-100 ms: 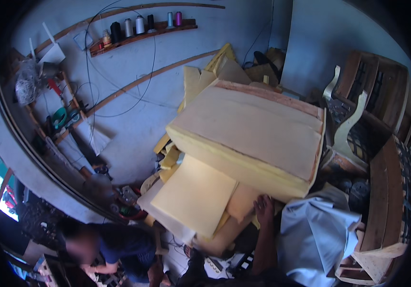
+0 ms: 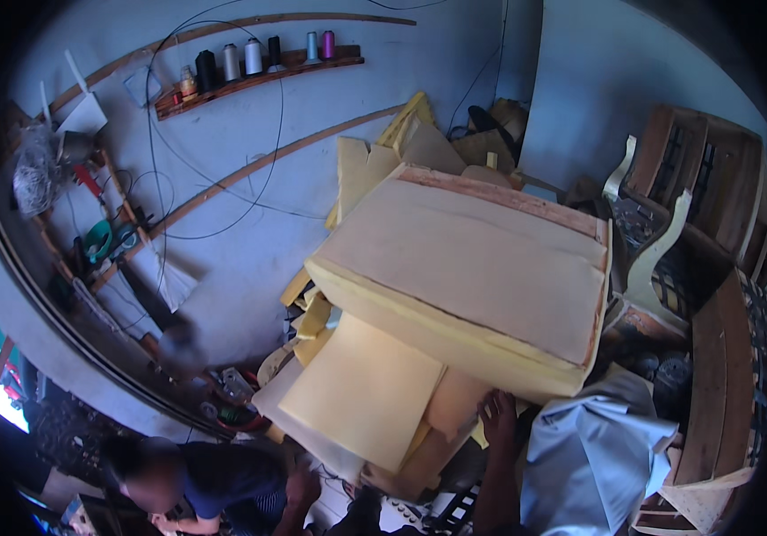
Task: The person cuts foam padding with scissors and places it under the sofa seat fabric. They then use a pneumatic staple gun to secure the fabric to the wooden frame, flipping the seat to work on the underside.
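My right hand (image 2: 498, 418) reaches up beneath the near edge of a large foam-padded furniture piece (image 2: 482, 268). Its fingers are apart and hold nothing that I can see; whether they touch the edge is unclear. Beside it lies a peach-coloured piece of foam (image 2: 455, 400). Left of that, a pale yellow foam sheet (image 2: 361, 389) rests on other sheets, its far end against the padded piece. My left hand (image 2: 301, 487) is low in the view, near the seated person; its fingers are too dark to make out.
A grey-blue cloth (image 2: 593, 456) drapes to the right. Wooden furniture frames (image 2: 709, 375) stack along the right side. A person (image 2: 223, 473) sits at the lower left. Thread spools (image 2: 252, 55) stand on a wall shelf (image 2: 339, 62). Foam offcuts (image 2: 366, 170) lean against the back wall.
The view has shifted slightly, so most of the scene sits lower. My left hand has come up further into view. My right hand stays near the padded piece's edge.
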`<state>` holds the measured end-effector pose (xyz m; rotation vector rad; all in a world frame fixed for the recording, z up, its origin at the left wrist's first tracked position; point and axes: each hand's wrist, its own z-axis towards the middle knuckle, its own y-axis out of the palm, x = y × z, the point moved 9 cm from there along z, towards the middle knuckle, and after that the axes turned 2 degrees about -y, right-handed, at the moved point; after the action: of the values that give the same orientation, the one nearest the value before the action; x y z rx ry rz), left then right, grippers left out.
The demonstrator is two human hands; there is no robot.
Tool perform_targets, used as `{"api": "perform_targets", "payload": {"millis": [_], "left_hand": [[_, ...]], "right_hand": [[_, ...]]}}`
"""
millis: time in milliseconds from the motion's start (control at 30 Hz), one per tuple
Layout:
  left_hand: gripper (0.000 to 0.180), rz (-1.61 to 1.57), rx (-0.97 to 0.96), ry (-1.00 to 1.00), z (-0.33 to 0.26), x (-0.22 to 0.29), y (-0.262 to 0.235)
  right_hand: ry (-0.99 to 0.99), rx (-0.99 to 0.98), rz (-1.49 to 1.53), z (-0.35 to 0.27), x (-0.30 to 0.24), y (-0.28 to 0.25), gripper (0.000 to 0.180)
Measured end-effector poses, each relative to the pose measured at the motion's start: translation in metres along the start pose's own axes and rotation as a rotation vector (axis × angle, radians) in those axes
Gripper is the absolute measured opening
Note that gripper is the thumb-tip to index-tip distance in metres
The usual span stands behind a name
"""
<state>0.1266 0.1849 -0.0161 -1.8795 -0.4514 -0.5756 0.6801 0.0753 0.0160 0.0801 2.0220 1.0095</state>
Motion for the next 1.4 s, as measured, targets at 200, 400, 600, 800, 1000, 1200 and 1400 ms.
{"api": "perform_targets", "payload": {"millis": [200, 400, 600, 800, 1000, 1200, 1400], "left_hand": [[0.082, 0.123, -0.153, 0.462, 0.128, 0.204, 0.047], [0.111, 0.478, -0.403, 0.395, 0.124, 0.231, 0.109], [0.112, 0.475, -0.420, 0.402, 0.137, 0.236, 0.113], [0.111, 0.504, -0.384, 0.436, 0.136, 0.232, 0.116], [0.095, 0.053, -0.451, 0.446, 0.146, 0.249, 0.054], [0.078, -0.305, 1.271, 0.664, 0.088, 0.352, -0.381], [0.072, -0.338, 1.430, 1.131, 0.031, 0.415, -0.426]], "right_hand": [[-0.160, 0.113, 0.020, -0.034, -0.016, -0.043, 0.044], [-0.378, -0.043, 0.314, -0.040, -0.079, 0.011, 0.047], [-0.685, -0.019, 0.013, -0.075, -0.139, 0.137, 0.069], [-0.922, -0.048, -0.612, -0.078, -0.219, 0.335, 0.092], [-1.296, -0.537, -0.531, -0.110, -0.205, 0.563, 0.047], [-1.496, -0.625, -0.651, -0.152, -0.151, 0.617, 0.046], [-1.316, -1.059, -0.703, -0.156, -0.046, 0.567, 0.044]]}}
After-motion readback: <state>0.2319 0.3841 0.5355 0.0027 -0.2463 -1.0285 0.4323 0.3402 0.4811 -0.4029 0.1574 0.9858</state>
